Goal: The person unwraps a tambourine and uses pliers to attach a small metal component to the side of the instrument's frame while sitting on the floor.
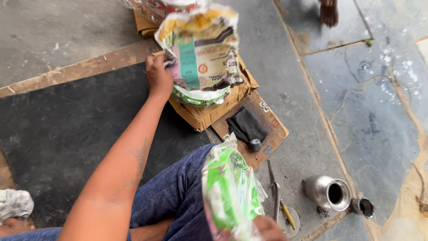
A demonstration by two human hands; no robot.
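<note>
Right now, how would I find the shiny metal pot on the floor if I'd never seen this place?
Start at the flattened brown cardboard lying on the grey floor ahead of the person's knee in blue cloth. Go right and nearer, past the thin metal tool, to the shiny silver metal pot lying on its side. It is the only round, mirror-bright thing there, with a dark open mouth and a small metal cup beside it.
</note>
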